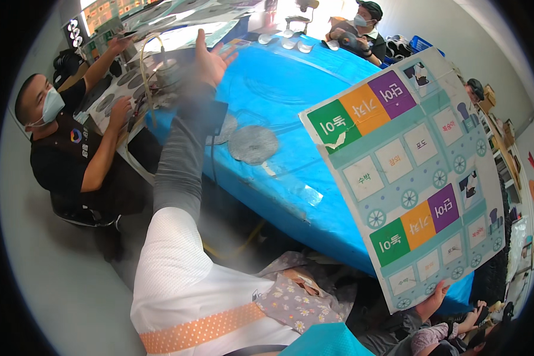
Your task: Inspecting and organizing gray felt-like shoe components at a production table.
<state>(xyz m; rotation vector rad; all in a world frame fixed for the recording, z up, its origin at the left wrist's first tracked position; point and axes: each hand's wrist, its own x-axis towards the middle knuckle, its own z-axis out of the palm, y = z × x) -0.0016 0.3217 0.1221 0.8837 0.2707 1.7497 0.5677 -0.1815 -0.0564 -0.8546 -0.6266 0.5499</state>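
Nearest me: turquoise fabric [326,341] at the lower edge of my view, with flowered cloth [291,296] and an orange dotted band [202,326] on the wearer's white top.
Right hand: I see the right hand [434,301] at the board's bottom edge, fingers closed on it, some of them out of my sight.
Board: the large printed board [397,172] stands tilted over the right side, its face toward me, with green, orange and purple blocks above train cars bearing white cards.
Left hand: the arm stretches far forward in a grey sleeve [178,160]; the left hand [212,65] has its fingers wide, thumb up, palm open, near an arched pale hose [142,65].
Worktop: blue sheeting covers the worktop [314,113]; a round grey disc [253,144] overlaps another near its left edge.
Left side: a masked person [65,142] reaches across a neighbouring surface.
Far end: clear cups [288,43] near another masked person [374,35].
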